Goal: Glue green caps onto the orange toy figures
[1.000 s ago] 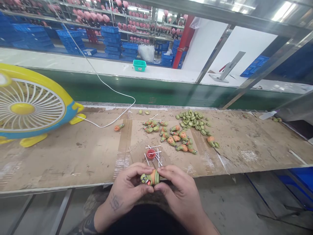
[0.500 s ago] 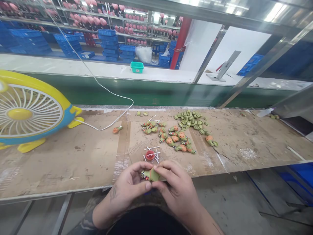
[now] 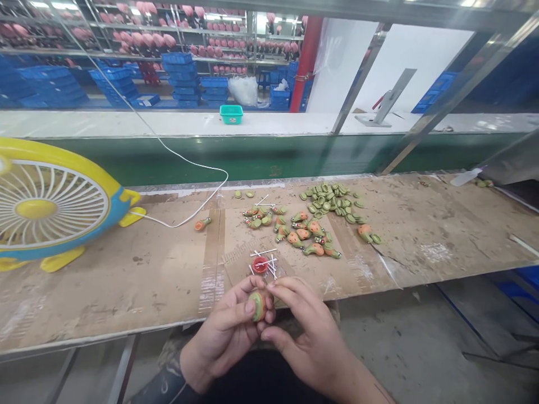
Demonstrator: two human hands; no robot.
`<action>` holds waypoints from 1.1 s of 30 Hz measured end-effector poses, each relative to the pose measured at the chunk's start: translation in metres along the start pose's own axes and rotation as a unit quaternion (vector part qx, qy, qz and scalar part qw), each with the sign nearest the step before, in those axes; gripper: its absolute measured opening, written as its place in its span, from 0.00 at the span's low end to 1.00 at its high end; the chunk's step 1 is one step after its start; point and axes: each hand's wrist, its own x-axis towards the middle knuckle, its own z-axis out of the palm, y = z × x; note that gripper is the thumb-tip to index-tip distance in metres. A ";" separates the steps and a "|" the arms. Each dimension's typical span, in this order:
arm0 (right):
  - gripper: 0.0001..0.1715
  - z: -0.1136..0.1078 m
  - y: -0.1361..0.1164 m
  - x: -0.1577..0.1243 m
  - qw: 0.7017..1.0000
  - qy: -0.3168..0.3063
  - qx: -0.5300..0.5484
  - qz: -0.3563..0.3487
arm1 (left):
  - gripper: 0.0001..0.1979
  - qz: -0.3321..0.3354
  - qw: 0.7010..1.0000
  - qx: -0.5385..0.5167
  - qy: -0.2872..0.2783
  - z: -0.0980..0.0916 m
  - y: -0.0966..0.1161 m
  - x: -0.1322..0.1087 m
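My left hand (image 3: 227, 334) is closed round a small green and orange figurine (image 3: 257, 306), its thumb pressing on the green part. Beside it my right hand (image 3: 314, 334) has thumb and fingers apart, with the fingertips close to the figurine's far side; whether they touch it I cannot tell. Just beyond the hands stands a small red cup (image 3: 255, 268), with white cotton swabs (image 3: 273, 268) over and around it. Farther back are several similar green and orange figurines (image 3: 314, 227) and a heap of small green oval pieces (image 3: 330, 199).
Cardboard (image 3: 168, 280) covers the workbench. At the left stands a yellow and blue fan (image 3: 109, 196), its white cable (image 3: 193, 163) running upward. A turquoise basket (image 3: 231, 116) sits on the white ledge behind. One figurine (image 3: 202, 224) lies apart on the left.
The figurine has been turned in my left hand, so its orange side shows more. My right thumb and fingers have come away from its near side. The view has shifted slightly.
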 end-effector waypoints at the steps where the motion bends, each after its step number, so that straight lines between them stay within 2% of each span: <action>1: 0.31 0.001 0.000 0.000 1.000 -0.010 0.008 0.008 | 0.18 0.003 1.000 0.007 0.003 0.002 -0.001 0.001; 7: 0.21 0.005 0.003 0.000 0.998 -0.018 0.028 0.045 | 0.20 0.015 0.999 0.042 0.013 0.011 -0.010 0.006; 12: 0.20 0.004 0.002 0.002 0.998 -0.006 0.041 0.044 | 0.22 0.003 1.000 0.027 0.007 0.015 -0.011 0.008; 16: 0.23 0.002 -0.001 0.004 0.999 -0.002 0.039 0.029 | 0.22 0.008 1.000 0.007 -0.023 0.020 -0.010 0.010; 28: 0.27 -0.003 0.000 0.010 0.999 0.026 0.043 0.008 | 0.20 0.016 0.999 0.006 -0.043 0.020 -0.014 0.016; 31: 0.24 -0.007 0.002 0.007 0.997 0.044 0.056 0.009 | 0.21 -0.003 0.995 0.069 -0.068 0.020 -0.015 0.018; 33: 0.21 -0.016 0.009 0.000 0.996 0.062 0.065 0.014 | 0.26 0.002 0.974 0.204 -0.096 0.019 -0.010 0.018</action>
